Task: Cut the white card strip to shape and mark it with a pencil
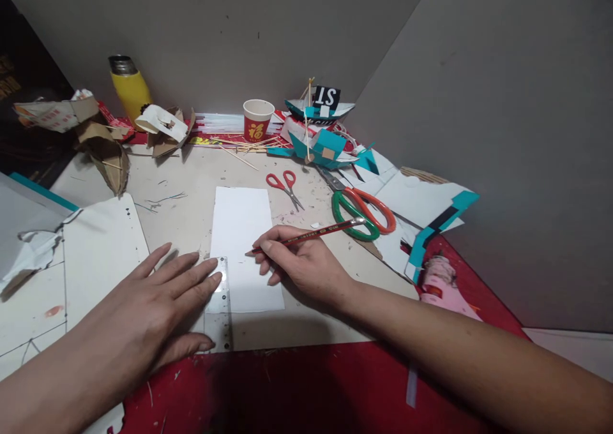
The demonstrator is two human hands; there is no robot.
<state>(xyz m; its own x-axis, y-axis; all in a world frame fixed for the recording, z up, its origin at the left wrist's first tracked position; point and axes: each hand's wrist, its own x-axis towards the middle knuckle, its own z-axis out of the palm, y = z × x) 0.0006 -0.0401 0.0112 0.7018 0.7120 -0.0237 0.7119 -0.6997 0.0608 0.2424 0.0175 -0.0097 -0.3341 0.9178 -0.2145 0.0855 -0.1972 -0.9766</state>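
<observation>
A white sheet of paper (pixel 242 220) lies on a pale board (pixel 306 332) in front of me. My left hand (pixel 167 297) is spread flat, its fingertips on a clear ruler (pixel 223 319) that overlaps the paper's left edge. In my right hand (pixel 301 261) is a dark red pencil (pixel 316 233), pinched between thumb and fingers. The pencil's tip points left, close to the paper near its middle; whether it touches, I cannot tell. Small red-handled scissors (pixel 286 188) rest beyond the paper. Larger scissors with green and orange handles (pixel 364 210) lie right of it.
Card boats (pixel 325 147) and a red paper cup (pixel 258 121) stand at the back, with thin wooden sticks (pixel 239 158) nearby. Brown cardboard pieces (pixel 105 153) and a yellow bottle (pixel 129 92) are at the back left. Cut card (pixel 412 201) lies right. Grey walls (pixel 502 134) bound the table.
</observation>
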